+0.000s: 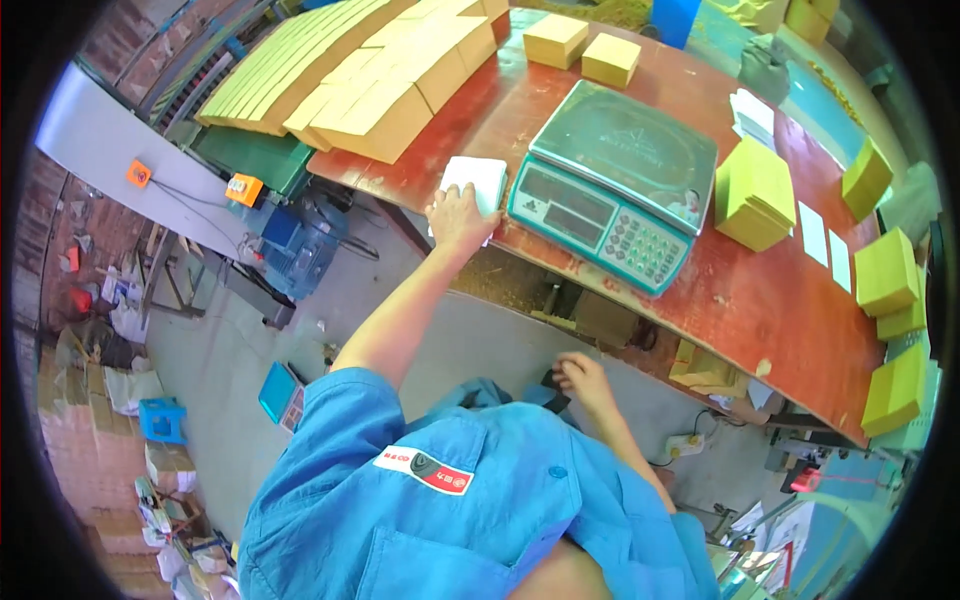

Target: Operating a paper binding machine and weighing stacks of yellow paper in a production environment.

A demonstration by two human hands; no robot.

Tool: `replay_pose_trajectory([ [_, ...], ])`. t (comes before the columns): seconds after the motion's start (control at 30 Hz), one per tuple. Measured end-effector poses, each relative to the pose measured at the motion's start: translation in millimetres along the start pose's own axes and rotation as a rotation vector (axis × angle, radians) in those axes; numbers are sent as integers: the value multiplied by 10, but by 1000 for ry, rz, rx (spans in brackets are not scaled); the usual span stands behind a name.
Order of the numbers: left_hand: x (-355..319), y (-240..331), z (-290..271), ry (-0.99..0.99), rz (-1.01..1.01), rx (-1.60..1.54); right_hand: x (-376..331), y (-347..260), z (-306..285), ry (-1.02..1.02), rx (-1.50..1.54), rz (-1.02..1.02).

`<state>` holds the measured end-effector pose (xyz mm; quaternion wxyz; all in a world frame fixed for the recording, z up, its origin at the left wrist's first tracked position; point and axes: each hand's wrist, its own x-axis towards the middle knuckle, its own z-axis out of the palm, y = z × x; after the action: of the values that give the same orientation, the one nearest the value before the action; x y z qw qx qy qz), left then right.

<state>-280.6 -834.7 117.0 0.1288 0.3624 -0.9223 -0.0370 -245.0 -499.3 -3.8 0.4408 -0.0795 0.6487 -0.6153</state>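
My left hand (458, 216) reaches forward and rests on a small stack of white cards (478, 182) at the near edge of a reddish-brown table (740, 300). Its fingers lie flat on the stack. Just right of the stack stands a green digital weighing scale (612, 180) with a keypad and an empty pan. My right hand (585, 380) hangs low by my waist, below the table edge, fingers loosely curled; a dark object next to it is mostly hidden. I wear a blue work shirt.
Stacks of tan flat cartons (380, 70) fill the table's far left. Two small tan boxes (582, 50) sit behind the scale. Yellow-green box stacks (755, 192) and white slips (812, 232) line the right side. A blue motor (295, 240) stands on the floor at left.
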Motion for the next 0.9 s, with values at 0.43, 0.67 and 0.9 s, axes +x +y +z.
replay_pose_trajectory([
  [0.43,439,-827,111,-530,-367,-1232,1295,-1674,1214,-112,45,-391],
  [0.67,566,-901,-117,-769,-279,-1353,1902,-1800,1714,120,89,-406],
  [0.9,704,-989,-93,-930,-234,-1312,1873,-1804,1848,239,165,-470],
])
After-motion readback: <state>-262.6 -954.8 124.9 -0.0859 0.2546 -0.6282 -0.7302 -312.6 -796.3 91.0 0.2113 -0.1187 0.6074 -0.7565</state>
